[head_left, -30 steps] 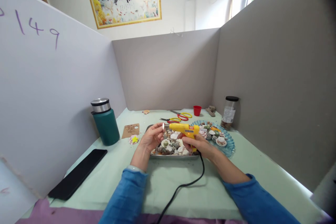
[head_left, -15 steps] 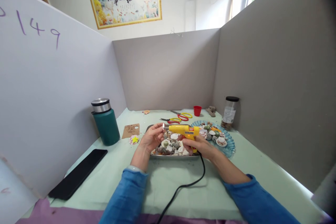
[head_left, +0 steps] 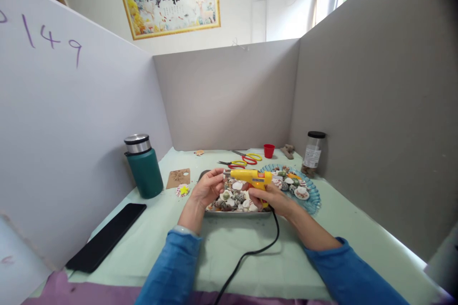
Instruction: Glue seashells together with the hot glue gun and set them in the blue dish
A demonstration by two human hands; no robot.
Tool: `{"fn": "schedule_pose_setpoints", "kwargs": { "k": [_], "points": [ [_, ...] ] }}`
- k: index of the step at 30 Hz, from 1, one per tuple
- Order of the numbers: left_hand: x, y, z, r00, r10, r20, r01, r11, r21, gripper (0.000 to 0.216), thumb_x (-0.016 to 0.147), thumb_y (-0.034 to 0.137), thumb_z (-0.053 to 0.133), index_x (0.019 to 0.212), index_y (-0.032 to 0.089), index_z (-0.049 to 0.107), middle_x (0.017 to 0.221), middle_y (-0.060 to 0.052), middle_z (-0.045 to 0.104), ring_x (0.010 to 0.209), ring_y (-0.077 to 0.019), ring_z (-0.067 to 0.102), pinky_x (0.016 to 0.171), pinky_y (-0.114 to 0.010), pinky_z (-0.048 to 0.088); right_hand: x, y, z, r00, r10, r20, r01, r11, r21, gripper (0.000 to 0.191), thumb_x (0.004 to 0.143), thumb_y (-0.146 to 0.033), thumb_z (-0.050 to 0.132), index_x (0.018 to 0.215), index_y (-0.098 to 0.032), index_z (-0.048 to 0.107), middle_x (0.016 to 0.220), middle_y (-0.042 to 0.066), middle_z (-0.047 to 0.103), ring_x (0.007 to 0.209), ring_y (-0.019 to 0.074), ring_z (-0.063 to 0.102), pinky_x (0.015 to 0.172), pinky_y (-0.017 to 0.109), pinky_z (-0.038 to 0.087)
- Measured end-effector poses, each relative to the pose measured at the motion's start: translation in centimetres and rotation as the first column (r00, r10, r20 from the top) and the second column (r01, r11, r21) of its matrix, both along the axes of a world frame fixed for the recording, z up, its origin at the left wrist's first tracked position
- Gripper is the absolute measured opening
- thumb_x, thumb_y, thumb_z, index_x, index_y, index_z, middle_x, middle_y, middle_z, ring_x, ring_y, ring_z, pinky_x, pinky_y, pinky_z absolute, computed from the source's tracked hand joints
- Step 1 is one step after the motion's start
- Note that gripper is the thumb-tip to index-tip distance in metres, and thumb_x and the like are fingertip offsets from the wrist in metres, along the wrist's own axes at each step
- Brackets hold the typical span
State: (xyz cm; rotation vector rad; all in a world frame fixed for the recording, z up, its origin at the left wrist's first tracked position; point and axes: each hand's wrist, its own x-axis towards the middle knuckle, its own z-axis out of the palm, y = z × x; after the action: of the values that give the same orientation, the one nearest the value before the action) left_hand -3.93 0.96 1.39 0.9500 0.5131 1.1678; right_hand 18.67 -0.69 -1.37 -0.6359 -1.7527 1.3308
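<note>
My right hand (head_left: 270, 196) is wrapped round the handle of a yellow glue gun (head_left: 248, 177), whose nozzle points left. My left hand (head_left: 208, 187) is pinched closed on a small white piece that looks like a shell (head_left: 224, 172), right at the nozzle tip. The piece is mostly hidden by the fingers and the nozzle. Both hands are above a metal tray (head_left: 238, 215) heaped with seashells (head_left: 232, 198). From the gun's handle a black cord (head_left: 249, 253) runs down toward the front edge of the table.
A blue plate (head_left: 315, 204) of shells stands right of the tray. Two scissors (head_left: 238, 164), a red cup (head_left: 269, 151) and a lidded jar (head_left: 313, 154) are behind. On the left are a green flask (head_left: 143, 169), a black phone (head_left: 107, 237), a brown card (head_left: 179, 178) and a shell flower (head_left: 182, 190).
The white piece in my left fingers has turned or shifted slightly and shows less now. My right hand and the glue gun hold almost the same place.
</note>
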Motion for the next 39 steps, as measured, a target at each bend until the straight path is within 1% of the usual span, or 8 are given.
{"fn": "schedule_pose_setpoints", "kwargs": {
  "k": [5, 9, 13, 20, 26, 31, 39],
  "points": [
    [-0.03, 0.00, 0.07, 1.000, -0.011, 0.014, 0.011, 1.000, -0.002, 0.034, 0.058, 0.016, 0.082, 0.086, 0.012, 0.064, 0.060, 0.001, 0.060, 0.037, -0.0007, 0.037, 0.041, -0.016, 0.033, 0.13, -0.21, 0.31, 0.999, 0.044, 0.028, -0.043, 0.999, -0.027, 0.026, 0.085, -0.037, 0.060, 0.099, -0.015, 0.061, 0.055, -0.005, 0.048, 0.049, 0.0086, 0.042, 0.049, 0.022, 0.036],
    [0.02, -0.08, -0.02, 1.000, -0.019, 0.000, 0.019, 1.000, 0.004, 0.031, 0.058, 0.017, 0.082, 0.082, 0.013, 0.063, 0.061, 0.000, 0.062, 0.037, -0.0010, 0.037, 0.042, -0.017, 0.033, 0.02, -0.17, 0.39, 1.000, 0.002, 0.006, -0.002, 1.000, 0.002, 0.027, 0.086, -0.039, 0.059, 0.100, -0.015, 0.061, 0.053, -0.006, 0.047, 0.048, 0.0087, 0.041, 0.049, 0.022, 0.035],
    [0.07, -0.14, -0.02, 0.999, -0.032, -0.023, 0.033, 0.999, 0.023, 0.029, 0.059, 0.019, 0.082, 0.081, 0.013, 0.063, 0.060, 0.000, 0.061, 0.037, -0.0008, 0.035, 0.041, -0.017, 0.032, -0.11, -0.25, 0.56, 1.000, -0.007, -0.011, 0.007, 1.000, -0.006, 0.026, 0.085, -0.038, 0.058, 0.097, -0.015, 0.061, 0.053, -0.006, 0.047, 0.048, 0.0083, 0.040, 0.049, 0.022, 0.035],
    [-0.02, 0.04, -0.13, 1.000, 0.011, 0.014, -0.011, 1.000, -0.020, 0.031, 0.058, 0.017, 0.082, 0.083, 0.014, 0.063, 0.060, 0.001, 0.060, 0.037, -0.0004, 0.035, 0.041, -0.016, 0.032, -0.14, -0.47, 0.60, 1.000, 0.008, 0.007, -0.008, 1.000, -0.026, 0.026, 0.083, -0.038, 0.062, 0.097, -0.016, 0.062, 0.054, -0.006, 0.048, 0.048, 0.0080, 0.041, 0.047, 0.022, 0.034],
    [-0.09, -0.19, 0.23, 0.997, -0.023, 0.067, 0.026, 0.998, -0.054, 0.032, 0.059, 0.013, 0.081, 0.086, 0.014, 0.064, 0.064, 0.002, 0.059, 0.038, 0.0014, 0.033, 0.041, -0.013, 0.031, -0.14, -0.40, 0.66, 0.998, -0.051, -0.031, 0.050, 0.999, -0.011, 0.026, 0.086, -0.039, 0.057, 0.099, -0.016, 0.061, 0.051, -0.006, 0.046, 0.046, 0.0084, 0.040, 0.048, 0.023, 0.033],
    [-0.19, -0.17, 0.27, 0.996, -0.024, 0.087, 0.031, 0.997, -0.077, 0.030, 0.063, 0.010, 0.077, 0.090, 0.014, 0.064, 0.068, 0.001, 0.060, 0.040, 0.0017, 0.032, 0.042, -0.012, 0.032, -0.10, -0.43, 0.73, 1.000, -0.025, -0.015, 0.025, 1.000, 0.008, 0.025, 0.085, -0.038, 0.059, 0.097, -0.016, 0.061, 0.053, -0.006, 0.046, 0.047, 0.0081, 0.039, 0.048, 0.022, 0.033],
    [-0.13, -0.10, 0.19, 0.997, -0.010, 0.077, 0.016, 0.997, -0.081, 0.031, 0.064, 0.011, 0.077, 0.092, 0.016, 0.064, 0.067, 0.001, 0.059, 0.040, 0.0016, 0.032, 0.042, -0.012, 0.033, -0.18, -0.69, 0.94, 1.000, -0.011, 0.002, 0.011, 1.000, -0.002, 0.026, 0.083, -0.038, 0.062, 0.096, -0.016, 0.062, 0.054, -0.005, 0.048, 0.047, 0.0080, 0.040, 0.047, 0.022, 0.032]
  ]
}}
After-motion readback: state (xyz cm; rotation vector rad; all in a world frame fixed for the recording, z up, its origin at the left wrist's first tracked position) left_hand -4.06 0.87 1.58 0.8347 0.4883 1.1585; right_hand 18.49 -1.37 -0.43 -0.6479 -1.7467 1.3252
